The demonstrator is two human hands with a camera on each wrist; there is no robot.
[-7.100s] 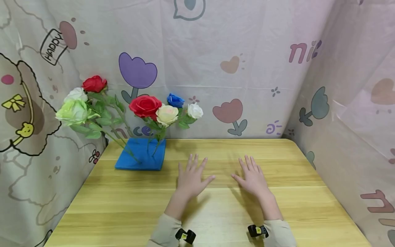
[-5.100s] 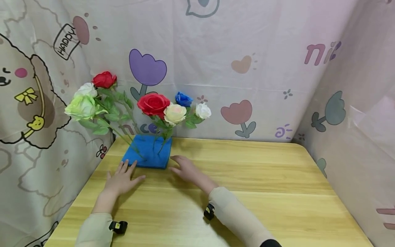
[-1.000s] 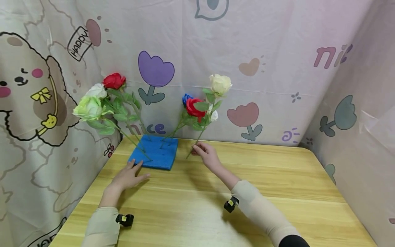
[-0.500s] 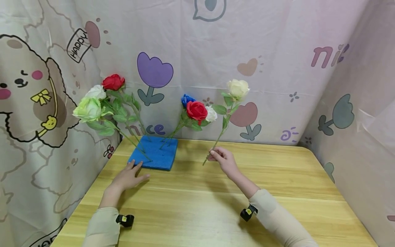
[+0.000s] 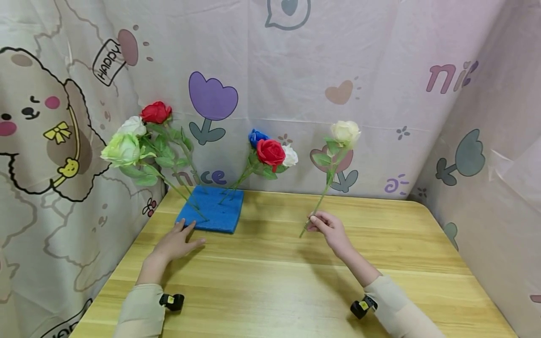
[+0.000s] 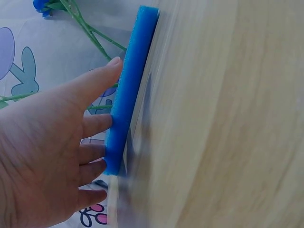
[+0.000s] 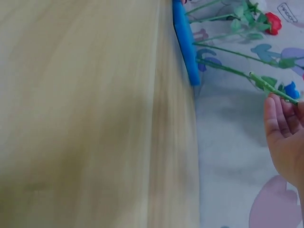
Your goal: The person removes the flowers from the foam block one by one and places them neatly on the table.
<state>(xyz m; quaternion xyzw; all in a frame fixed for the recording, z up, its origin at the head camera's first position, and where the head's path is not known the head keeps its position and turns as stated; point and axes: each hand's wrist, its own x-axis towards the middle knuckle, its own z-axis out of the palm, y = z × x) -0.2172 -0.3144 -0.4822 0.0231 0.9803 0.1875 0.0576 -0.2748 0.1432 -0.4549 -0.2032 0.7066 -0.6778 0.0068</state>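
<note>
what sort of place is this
Probably an indoor, curtained-off tabletop workspace: printed fabric hangs behind and beside a wooden table, where artificial-looking roses stand in a blue foam-like block.

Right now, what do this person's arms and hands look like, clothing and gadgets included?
The left sleeve and right sleeve are plain beige and stop short of the hands. The left hand and right hand wear no gloves. At the cuffs sit a left device and right device, small, boxy, black, each with a yellow patch. No cables show.
</note>
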